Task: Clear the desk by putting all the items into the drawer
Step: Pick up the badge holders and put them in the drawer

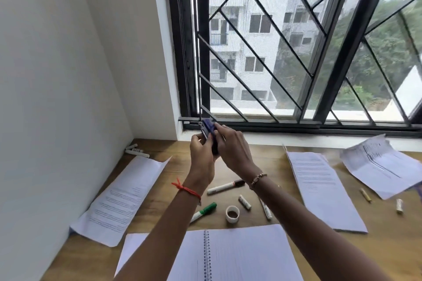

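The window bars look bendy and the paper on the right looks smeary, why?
Head view: the wide lens bows the window bars toward the edges; the crumpled paper at right is smeared by blur; daylight from the window is soft, so the desk shows no hard shadows.

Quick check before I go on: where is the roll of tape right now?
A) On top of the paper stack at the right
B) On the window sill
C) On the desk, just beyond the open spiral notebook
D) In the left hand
C: the roll of tape lies on the bare desk wood just past the spiral notebook, between the green marker and a white stick.
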